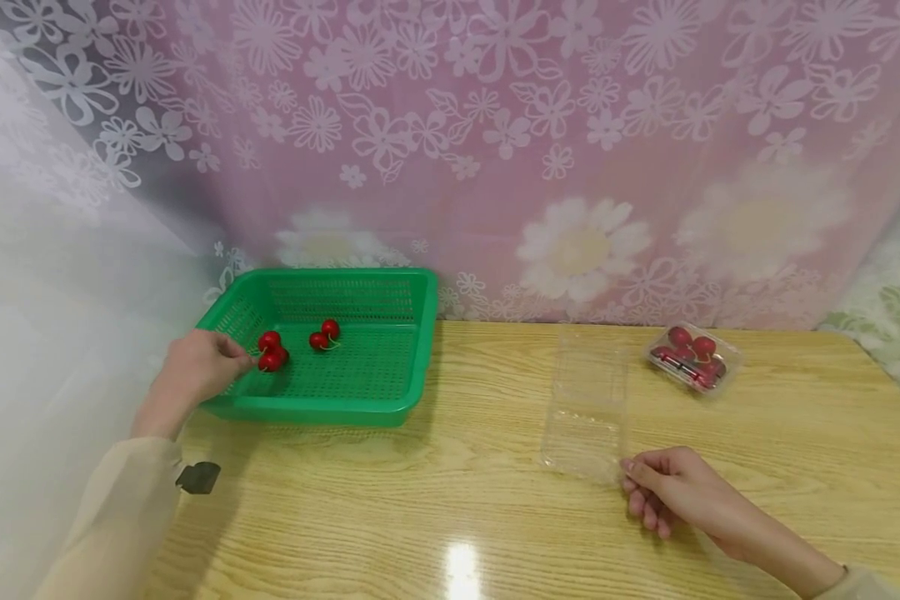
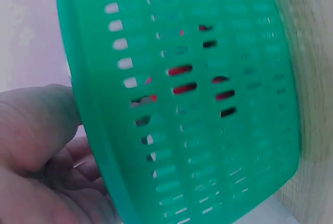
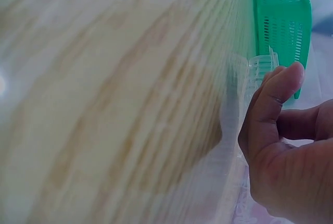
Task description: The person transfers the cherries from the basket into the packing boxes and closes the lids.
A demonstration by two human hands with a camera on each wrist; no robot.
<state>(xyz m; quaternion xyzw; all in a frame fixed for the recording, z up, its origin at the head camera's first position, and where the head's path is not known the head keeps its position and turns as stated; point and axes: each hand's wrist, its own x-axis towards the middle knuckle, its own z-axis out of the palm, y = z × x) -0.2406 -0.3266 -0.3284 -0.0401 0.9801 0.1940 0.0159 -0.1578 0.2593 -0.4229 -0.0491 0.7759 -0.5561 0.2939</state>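
Reaching over the left rim of the green plastic basket [image 1: 367, 408], my left hand [image 1: 202, 367] pinches the stems of a small bunch of red cherries [image 1: 272, 353]. In the left wrist view the basket wall hides its fingertips, and red shows through the slots. Another pair of cherries [image 1: 319, 340] lies on the basket floor to the right. My right hand [image 1: 678, 492] holds the near right corner of a clear plastic clamshell box [image 1: 587, 408] between thumb and forefinger. That box lies opened out flat on the table, its lid toward the back.
At the back right of the wooden table [image 1: 465, 475] stands a closed clear box of cherries [image 1: 693, 358]. A flowered pink curtain [image 1: 450, 167] hangs behind the table's back edge, and a pale sheet [image 1: 60, 317] covers the left side.
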